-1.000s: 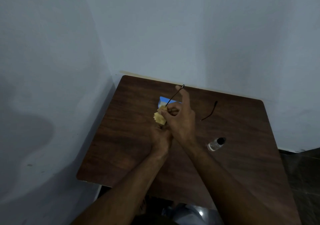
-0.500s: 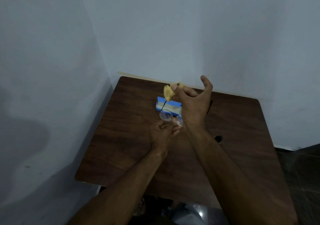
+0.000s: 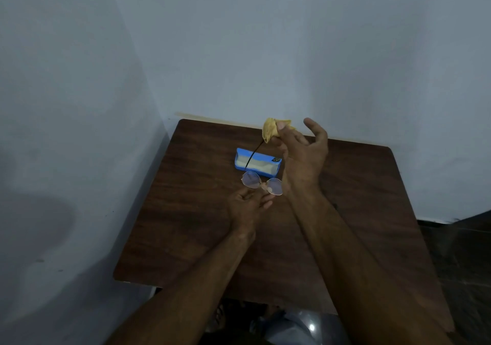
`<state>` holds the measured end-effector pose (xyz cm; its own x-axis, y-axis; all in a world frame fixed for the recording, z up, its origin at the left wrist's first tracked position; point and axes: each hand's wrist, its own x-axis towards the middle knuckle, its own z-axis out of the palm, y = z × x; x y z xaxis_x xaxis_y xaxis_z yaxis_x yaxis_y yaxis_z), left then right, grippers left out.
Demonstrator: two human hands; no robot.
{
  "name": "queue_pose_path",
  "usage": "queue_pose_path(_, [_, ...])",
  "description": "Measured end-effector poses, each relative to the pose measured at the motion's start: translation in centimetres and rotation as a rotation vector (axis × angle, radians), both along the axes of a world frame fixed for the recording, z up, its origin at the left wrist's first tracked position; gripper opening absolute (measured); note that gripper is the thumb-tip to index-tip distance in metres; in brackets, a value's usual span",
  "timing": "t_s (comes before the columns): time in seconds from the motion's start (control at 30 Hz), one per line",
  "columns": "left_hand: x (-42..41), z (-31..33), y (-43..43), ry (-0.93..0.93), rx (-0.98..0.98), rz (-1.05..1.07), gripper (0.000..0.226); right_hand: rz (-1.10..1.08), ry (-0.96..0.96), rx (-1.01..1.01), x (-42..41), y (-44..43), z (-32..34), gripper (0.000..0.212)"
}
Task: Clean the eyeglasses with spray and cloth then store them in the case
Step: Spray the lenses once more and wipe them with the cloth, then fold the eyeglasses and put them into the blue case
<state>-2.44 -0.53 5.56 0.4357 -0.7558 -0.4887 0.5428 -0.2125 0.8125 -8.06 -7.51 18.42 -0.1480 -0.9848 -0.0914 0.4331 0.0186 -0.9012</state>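
Thin-rimmed round eyeglasses (image 3: 261,182) are held above the table by my left hand (image 3: 248,203), which grips them at the bridge with the lenses facing me. My right hand (image 3: 303,156) is raised beyond them and pinches a yellow cloth (image 3: 271,129) around the far end of one dark temple arm. An open blue case (image 3: 256,163) with a pale lining lies on the dark wooden table (image 3: 186,211), just behind the lenses. The spray bottle is hidden behind my right forearm.
The table stands in a corner, with pale walls (image 3: 79,105) on its left and far sides. A dark floor (image 3: 465,251) shows to the right. Below the near edge I see a bit of clothing and a shiny spot.
My right hand has slid the cloth from the lenses up along the temple arm to its tip. The lenses and the case have come into view; the spray bottle is now covered by my forearm.
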Motion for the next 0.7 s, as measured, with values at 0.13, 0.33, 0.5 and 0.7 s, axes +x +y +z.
queue_pose_path(0.13, [0.4, 0.1, 0.1, 0.093, -0.061, 0.075, 0.016, -0.011, 0.052, -0.129, -2.5, 0.7, -0.4, 0.026])
queue_pose_path(0.33, [2.3, 0.5, 0.1, 0.143, -0.054, 0.162, 0.009, -0.098, 0.119, 0.012, -7.8, 2.5, -7.5, 0.02])
queue_pose_path(0.5, [2.6, 0.3, 0.4, 0.181, -0.043, 0.17, 0.015, 0.01, 0.329, 0.29, -8.5, 3.5, -16.3, 0.017])
queue_pose_path(0.7, [2.3, 0.3, 1.3, 0.219, -0.06, 0.154, 0.009, 0.117, 0.54, 0.454, -9.3, 4.3, -22.2, 0.01])
